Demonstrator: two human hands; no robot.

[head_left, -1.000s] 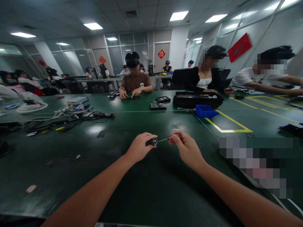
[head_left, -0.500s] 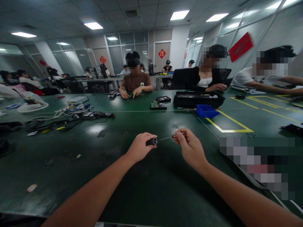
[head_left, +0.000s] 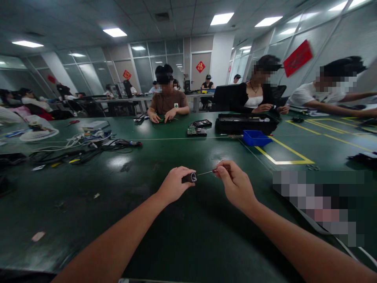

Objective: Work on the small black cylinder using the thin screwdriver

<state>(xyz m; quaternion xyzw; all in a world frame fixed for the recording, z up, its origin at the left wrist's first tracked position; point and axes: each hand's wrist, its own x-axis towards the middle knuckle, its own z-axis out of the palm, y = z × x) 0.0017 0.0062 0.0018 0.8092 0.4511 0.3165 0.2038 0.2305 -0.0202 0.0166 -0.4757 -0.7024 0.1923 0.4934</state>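
Above the middle of the green table, my left hand (head_left: 174, 184) is closed around a dark cylindrical part (head_left: 189, 178). Its round, pale-rimmed end faces right, and the rest of it is hidden behind my fingers. My right hand (head_left: 236, 181) grips a screwdriver (head_left: 207, 172) by its reddish handle, mostly covered by the fingers. The thin metal shaft points left, its tip close to the open end of the cylinder. Whether the tip touches the cylinder I cannot tell.
A blue bin (head_left: 256, 138) stands beside a long black casing (head_left: 246, 124). Hard drives (head_left: 198, 129) lie farther back. Tangled cables (head_left: 88, 147) cover the left side. A person (head_left: 168, 98) works across the table, with others to the right. A blurred-out patch (head_left: 315, 204) lies at right.
Both hands keep nearly the same place and hold. The cylinder's end has turned slightly and the screwdriver has shifted a little left. A person at the right has moved their hands.
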